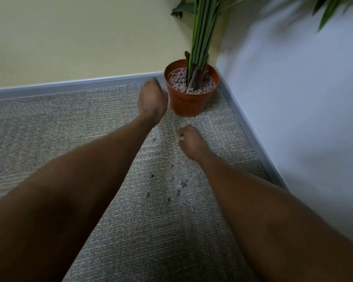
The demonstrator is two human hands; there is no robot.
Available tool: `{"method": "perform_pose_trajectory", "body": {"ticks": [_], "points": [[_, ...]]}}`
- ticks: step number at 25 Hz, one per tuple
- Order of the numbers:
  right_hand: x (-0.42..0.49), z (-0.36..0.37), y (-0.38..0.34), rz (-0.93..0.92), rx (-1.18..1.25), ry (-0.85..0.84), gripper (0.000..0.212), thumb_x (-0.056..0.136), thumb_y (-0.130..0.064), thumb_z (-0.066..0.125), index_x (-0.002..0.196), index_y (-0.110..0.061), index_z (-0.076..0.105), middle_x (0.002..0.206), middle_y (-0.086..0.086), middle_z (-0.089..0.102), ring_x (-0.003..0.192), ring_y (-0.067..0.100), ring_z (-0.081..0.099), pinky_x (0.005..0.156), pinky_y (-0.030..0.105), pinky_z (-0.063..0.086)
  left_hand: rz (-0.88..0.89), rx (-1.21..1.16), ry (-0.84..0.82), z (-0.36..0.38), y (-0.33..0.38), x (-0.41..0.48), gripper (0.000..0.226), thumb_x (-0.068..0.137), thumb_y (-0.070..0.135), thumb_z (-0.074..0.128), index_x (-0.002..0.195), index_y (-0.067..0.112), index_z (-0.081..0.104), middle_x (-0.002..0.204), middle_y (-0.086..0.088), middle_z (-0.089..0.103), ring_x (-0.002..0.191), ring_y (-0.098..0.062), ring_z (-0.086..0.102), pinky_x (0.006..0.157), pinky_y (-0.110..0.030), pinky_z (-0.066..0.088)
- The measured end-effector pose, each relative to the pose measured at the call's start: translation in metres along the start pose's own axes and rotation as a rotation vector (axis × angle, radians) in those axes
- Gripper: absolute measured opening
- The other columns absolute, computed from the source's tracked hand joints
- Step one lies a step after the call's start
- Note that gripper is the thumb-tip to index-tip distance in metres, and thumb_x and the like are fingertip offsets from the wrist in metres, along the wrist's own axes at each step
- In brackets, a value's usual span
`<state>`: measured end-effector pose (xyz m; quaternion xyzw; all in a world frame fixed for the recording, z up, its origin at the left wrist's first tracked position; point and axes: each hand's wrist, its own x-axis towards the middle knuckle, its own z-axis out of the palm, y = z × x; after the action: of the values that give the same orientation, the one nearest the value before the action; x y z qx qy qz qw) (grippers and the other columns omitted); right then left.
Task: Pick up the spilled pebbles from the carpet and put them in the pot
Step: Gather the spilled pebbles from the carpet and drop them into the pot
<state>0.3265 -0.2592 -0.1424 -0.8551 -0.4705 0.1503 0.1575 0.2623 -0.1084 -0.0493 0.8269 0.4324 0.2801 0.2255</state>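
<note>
An orange plastic pot point(189, 102) stands in the room corner, filled with pale pebbles around green plant stems. Several spilled pebbles point(181, 183) lie scattered on the grey carpet point(69, 123) in front of it. My left hand point(152, 100) hovers raised just left of the pot's rim, fingers curled closed; anything inside it is hidden. My right hand point(190, 140) is low over the carpet in front of the pot, fingers curled down at the pebbles; I cannot see whether it holds any.
A yellow wall point(80, 37) lies behind and a white wall point(293, 98) to the right, both with a grey skirting strip point(251, 129). Plant leaves point(332, 11) hang overhead at the top right. Carpet stretches to the left.
</note>
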Motion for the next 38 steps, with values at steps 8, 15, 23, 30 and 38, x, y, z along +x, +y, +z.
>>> {"method": "perform_pose_trajectory", "body": {"ticks": [8, 15, 23, 30, 38], "points": [[-0.014, -0.025, 0.026, 0.112, 0.244, -0.275, 0.003, 0.091, -0.005, 0.074, 0.093, -0.003, 0.073, 0.092, 0.014, 0.075, 0.08, 0.022, 0.071, 0.077, 0.037, 0.06, 0.109, 0.239, -0.531, 0.015, -0.076, -0.089, 0.018, 0.091, -0.003, 0.057, 0.089, 0.009, 0.07, 0.1, -0.013, 0.067, 0.085, -0.027, 0.063, 0.074, -0.031, 0.05], [-0.037, -0.023, 0.033, 0.089, 0.076, -0.346, 0.037, 0.082, -0.039, 0.086, 0.094, -0.016, 0.06, 0.089, -0.002, 0.065, 0.081, 0.018, 0.061, 0.082, 0.038, 0.05, 0.102, 0.098, -0.649, -0.013, -0.09, -0.105, 0.013, 0.083, -0.002, 0.069, 0.091, 0.008, 0.074, 0.085, -0.003, 0.07, 0.077, -0.017, 0.064, 0.069, -0.023, 0.049], [-0.072, -0.029, 0.026, -0.056, -0.129, -0.533, 0.069, 0.064, -0.043, 0.097, 0.111, -0.024, 0.05, 0.111, -0.003, 0.054, 0.098, 0.021, 0.058, 0.085, 0.043, 0.052, 0.219, 0.295, -0.853, -0.031, -0.089, -0.129, 0.013, 0.084, 0.005, 0.073, 0.097, 0.001, 0.074, 0.098, -0.013, 0.076, 0.083, -0.021, 0.066, 0.076, -0.031, 0.054], [-0.082, -0.02, 0.014, 0.046, 0.033, -0.512, 0.042, 0.079, 0.003, 0.086, 0.106, -0.008, 0.055, 0.099, 0.01, 0.058, 0.076, 0.025, 0.068, 0.078, 0.055, 0.062, 0.234, 0.265, -0.912, -0.034, -0.082, -0.147, 0.016, 0.078, 0.003, 0.078, 0.094, 0.004, 0.074, 0.094, -0.009, 0.077, 0.078, -0.016, 0.062, 0.065, -0.022, 0.047], [-0.089, -0.015, -0.003, 0.015, -0.012, -0.512, 0.049, 0.072, -0.027, 0.092, 0.105, -0.015, 0.059, 0.101, 0.006, 0.068, 0.083, 0.019, 0.066, 0.074, 0.038, 0.056, 0.127, 0.07, -0.862, -0.02, -0.064, -0.172, 0.032, 0.072, 0.009, 0.085, 0.099, 0.007, 0.067, 0.092, -0.01, 0.073, 0.076, -0.019, 0.062, 0.066, -0.029, 0.052]]}}
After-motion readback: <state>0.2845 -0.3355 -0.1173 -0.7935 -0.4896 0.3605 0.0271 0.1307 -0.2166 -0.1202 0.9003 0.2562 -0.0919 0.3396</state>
